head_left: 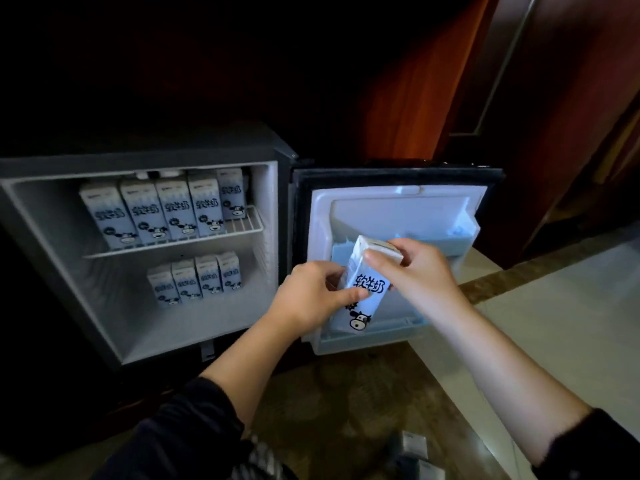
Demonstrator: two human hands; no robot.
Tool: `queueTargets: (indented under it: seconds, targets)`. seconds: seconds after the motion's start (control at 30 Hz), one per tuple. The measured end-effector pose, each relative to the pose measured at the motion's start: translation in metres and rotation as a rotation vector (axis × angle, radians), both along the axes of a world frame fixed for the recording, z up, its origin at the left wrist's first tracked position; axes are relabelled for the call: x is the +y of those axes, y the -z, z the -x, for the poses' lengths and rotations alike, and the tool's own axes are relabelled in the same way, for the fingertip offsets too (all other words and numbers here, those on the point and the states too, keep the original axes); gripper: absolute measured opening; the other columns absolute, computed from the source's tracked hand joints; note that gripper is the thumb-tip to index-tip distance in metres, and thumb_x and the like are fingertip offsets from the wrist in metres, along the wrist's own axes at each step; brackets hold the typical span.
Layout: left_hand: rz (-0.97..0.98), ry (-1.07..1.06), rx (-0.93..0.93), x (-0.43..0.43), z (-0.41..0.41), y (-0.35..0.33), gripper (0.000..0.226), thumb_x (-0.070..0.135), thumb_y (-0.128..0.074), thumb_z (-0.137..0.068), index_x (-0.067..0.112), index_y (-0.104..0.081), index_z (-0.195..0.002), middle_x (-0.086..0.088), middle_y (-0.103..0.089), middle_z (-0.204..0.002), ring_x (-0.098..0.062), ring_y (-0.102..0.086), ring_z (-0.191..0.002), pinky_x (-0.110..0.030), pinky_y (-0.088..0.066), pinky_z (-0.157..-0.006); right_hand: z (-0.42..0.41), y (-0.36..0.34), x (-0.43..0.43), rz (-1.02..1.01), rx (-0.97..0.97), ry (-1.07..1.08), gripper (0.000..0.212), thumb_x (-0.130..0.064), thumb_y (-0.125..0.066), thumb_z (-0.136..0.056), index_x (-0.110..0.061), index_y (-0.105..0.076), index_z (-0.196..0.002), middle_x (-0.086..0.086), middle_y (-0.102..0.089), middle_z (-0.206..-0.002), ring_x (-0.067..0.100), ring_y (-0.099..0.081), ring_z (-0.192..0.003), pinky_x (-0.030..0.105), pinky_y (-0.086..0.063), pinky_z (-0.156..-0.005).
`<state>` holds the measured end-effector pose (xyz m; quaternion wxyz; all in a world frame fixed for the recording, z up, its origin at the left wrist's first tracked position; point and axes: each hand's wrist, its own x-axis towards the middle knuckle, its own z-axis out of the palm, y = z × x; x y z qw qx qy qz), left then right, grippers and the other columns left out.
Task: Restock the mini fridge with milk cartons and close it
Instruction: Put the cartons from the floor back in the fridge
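Head view, left hand (311, 296) and right hand (420, 268) gripping tilted milk carton (363, 289) over door shelf (398, 336)

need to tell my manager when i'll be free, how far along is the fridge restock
Done: the upper shelf row holds five cartons and the lower row four. In hand: the left hand and right hand grip a milk carton at the door bin. Left: what look like spare cartons lie on the floor, and the fridge door stands open.
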<state>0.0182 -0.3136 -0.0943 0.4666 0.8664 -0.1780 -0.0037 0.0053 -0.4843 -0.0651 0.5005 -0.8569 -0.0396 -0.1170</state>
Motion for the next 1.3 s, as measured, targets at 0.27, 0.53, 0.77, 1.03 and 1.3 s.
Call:
queueTargets:
  seconds: [0.27, 0.53, 0.77, 1.03, 1.3]
  targets:
    - [-0.148, -0.193, -0.154, 0.069, -0.013, -0.020, 0.039, 0.052, -0.069, -0.074, 0.017, -0.054, -0.065, 0.001, -0.052, -0.060, -0.020, -0.050, -0.060, -0.038, -0.044, -0.060, -0.035, -0.032, 0.076, 0.242, 0.090, -0.038, 0.058, -0.062, -0.067, -0.066, -0.005, -0.064, -0.079, 0.008, -0.068, -0.069, 0.024, -0.066, -0.062, 0.040, -0.056, -0.066]
    - [-0.006, -0.362, -0.241, 0.123, -0.041, 0.002, 0.031, 0.041, -0.065, -0.082, 0.010, -0.060, -0.080, -0.004, -0.059, -0.083, -0.022, -0.058, -0.079, -0.039, -0.050, -0.075, -0.081, -0.040, 0.151, 0.403, 0.003, -0.047, 0.049, -0.055, -0.070, -0.066, -0.019, -0.041, -0.051, 0.000, -0.050, -0.054, 0.018, -0.051, -0.055, 0.027, -0.033, -0.048]
    - [0.140, -0.398, -0.239, 0.153, -0.084, 0.028, 0.031, 0.019, -0.053, -0.093, 0.011, -0.058, -0.123, -0.006, -0.058, -0.111, -0.017, -0.059, -0.098, -0.031, -0.050, -0.090, -0.128, -0.031, 0.192, 0.436, -0.068, 0.037, 0.052, -0.051, -0.073, -0.069, -0.019, -0.036, -0.054, -0.005, -0.042, -0.056, 0.010, -0.044, -0.052, 0.026, -0.025, -0.043]
    - [0.211, -0.315, -0.099, 0.158, -0.123, 0.053, 0.051, 0.017, -0.047, -0.097, 0.020, -0.032, -0.145, 0.002, -0.044, -0.142, -0.012, -0.038, -0.132, -0.021, -0.030, -0.102, -0.171, -0.011, 0.212, 0.376, -0.112, 0.095, 0.046, -0.046, -0.075, -0.071, -0.007, -0.061, -0.090, 0.009, -0.067, -0.090, 0.027, -0.064, -0.086, 0.033, -0.052, -0.068]
    - [0.243, -0.318, -0.064, 0.159, -0.144, 0.069, 0.055, 0.017, -0.047, -0.096, 0.020, -0.026, -0.147, -0.001, -0.039, -0.147, -0.015, -0.035, -0.136, -0.029, -0.030, -0.109, -0.205, 0.001, 0.224, 0.435, -0.064, 0.026, 0.045, -0.042, -0.076, -0.073, -0.006, -0.065, -0.098, 0.010, -0.069, -0.096, 0.024, -0.064, -0.091, 0.037, -0.055, -0.080]
